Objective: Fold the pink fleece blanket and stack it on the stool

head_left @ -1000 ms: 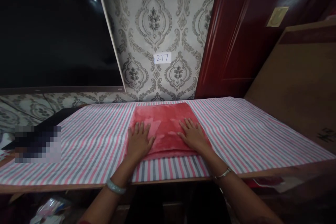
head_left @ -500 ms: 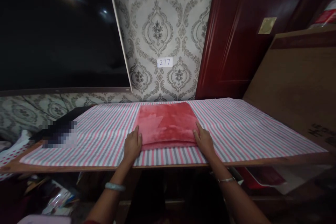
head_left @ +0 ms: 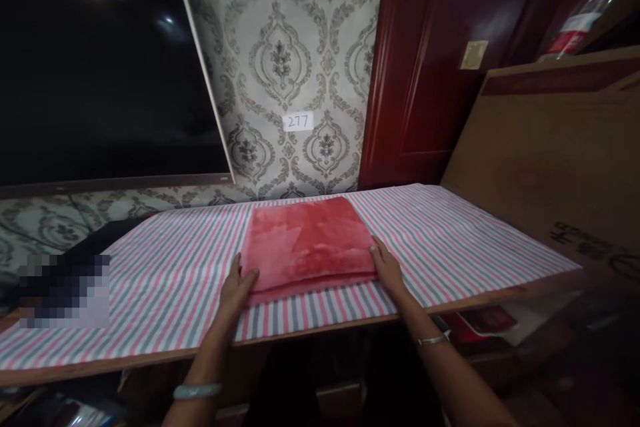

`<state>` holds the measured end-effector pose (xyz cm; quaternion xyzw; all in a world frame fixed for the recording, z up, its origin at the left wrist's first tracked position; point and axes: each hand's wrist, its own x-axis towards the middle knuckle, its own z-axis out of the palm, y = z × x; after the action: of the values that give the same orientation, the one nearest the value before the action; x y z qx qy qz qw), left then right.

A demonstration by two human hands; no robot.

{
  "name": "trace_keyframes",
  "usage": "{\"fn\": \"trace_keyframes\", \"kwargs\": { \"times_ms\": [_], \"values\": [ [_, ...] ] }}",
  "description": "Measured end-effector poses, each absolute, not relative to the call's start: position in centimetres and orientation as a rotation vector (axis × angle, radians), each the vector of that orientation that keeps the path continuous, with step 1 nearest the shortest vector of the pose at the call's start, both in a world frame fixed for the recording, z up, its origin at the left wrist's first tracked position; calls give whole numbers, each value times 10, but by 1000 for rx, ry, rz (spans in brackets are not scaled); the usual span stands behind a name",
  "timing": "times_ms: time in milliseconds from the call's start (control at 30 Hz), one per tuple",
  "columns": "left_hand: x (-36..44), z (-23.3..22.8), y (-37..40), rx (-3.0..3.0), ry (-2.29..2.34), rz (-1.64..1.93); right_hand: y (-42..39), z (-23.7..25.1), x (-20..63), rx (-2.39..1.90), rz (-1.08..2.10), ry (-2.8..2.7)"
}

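A folded red plush cloth (head_left: 307, 243) lies flat in the middle of a table covered with a pink, grey and white striped cloth (head_left: 165, 273). My left hand (head_left: 236, 285) holds the cloth's near left corner, thumb on top and fingers tucked at the edge. My right hand (head_left: 386, 267) grips the near right corner the same way. Both wrists wear bangles.
A large dark screen (head_left: 100, 67) leans against patterned wallpaper with a "277" label (head_left: 298, 121). A dark red door (head_left: 435, 60) stands behind, a big cardboard panel (head_left: 550, 153) to the right. A blurred dark object (head_left: 65, 280) lies at the table's left end.
My hands slid off the top of the red cloth to its near side edges and now grip its two near corners. The view shifted slightly.
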<state>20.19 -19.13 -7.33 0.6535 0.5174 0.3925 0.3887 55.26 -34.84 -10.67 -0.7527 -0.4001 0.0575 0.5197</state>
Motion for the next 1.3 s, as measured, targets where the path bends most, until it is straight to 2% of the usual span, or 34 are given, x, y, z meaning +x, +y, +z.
{"fn": "trace_keyframes", "kwargs": {
  "times_ms": [167, 300, 667, 800, 1100, 1200, 1300],
  "values": [
    [202, -44, -185, 1212, 1172, 840, -349, -106, 565, -1764, 290, -940],
    [204, -27, -181, 1125, 1187, 839, -346, -97, 582, -1723, 523, -938],
    [222, -17, -161, 1048, 1122, 859, -324, -53, 584, -1221, 1101, -850],
    [228, -10, -146, 1114, 1064, 789, -311, -41, 586, -1241, 1074, -906],
    [215, 52, -113, 1287, 887, 1037, -291, 15, 584, -1188, 770, -1015],
    [199, 46, -115, 1298, 845, 1021, -296, -4, 573, -1141, 775, -987],
    [185, 16, -124, 1274, 900, 829, -297, -47, 558, -1212, 908, -868]
  ]
}}
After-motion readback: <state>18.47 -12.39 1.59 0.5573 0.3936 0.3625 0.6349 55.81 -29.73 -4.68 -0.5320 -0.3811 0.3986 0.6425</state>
